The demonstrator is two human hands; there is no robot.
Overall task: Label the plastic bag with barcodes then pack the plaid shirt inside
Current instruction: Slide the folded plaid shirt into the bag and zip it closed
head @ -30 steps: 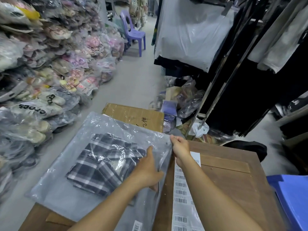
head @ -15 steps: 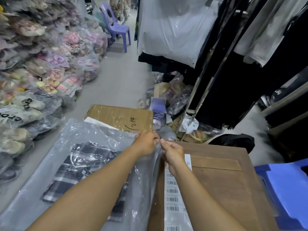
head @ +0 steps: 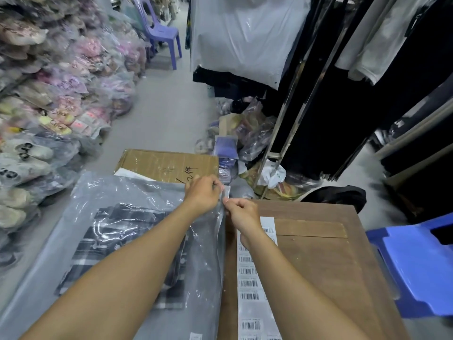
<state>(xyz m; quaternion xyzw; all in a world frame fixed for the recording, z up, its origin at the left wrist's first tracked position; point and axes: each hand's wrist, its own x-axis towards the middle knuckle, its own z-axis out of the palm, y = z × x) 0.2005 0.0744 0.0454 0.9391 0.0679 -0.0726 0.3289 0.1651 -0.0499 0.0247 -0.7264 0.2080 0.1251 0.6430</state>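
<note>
A clear plastic bag [head: 127, 192] lies on the left half of the wooden table [head: 318, 253], overhanging its left side. The dark plaid shirt [head: 117, 231] is folded inside it. My left hand [head: 204, 190] pinches the bag's far right corner, at its open edge. My right hand [head: 241, 214] pinches the same edge just beside it; the two hands nearly touch. A long white strip of barcode labels [head: 250, 290] runs along the table under my right forearm. A small label [head: 195, 336] shows at the bag's near edge.
A cardboard box [head: 169, 164] stands beyond the table. Piles of bagged shoes [head: 49, 106] line the left. A clothes rack [head: 306, 94] with dark garments stands on the right. Blue plastic stool [head: 416, 261] at right, purple chair [head: 159, 33] far back. Bagged clutter [head: 245, 133] lies by the rack's foot.
My left hand left the middle of the bag's right edge and moved up to its far corner beside my right hand. Both now pinch the bag's edge there.
</note>
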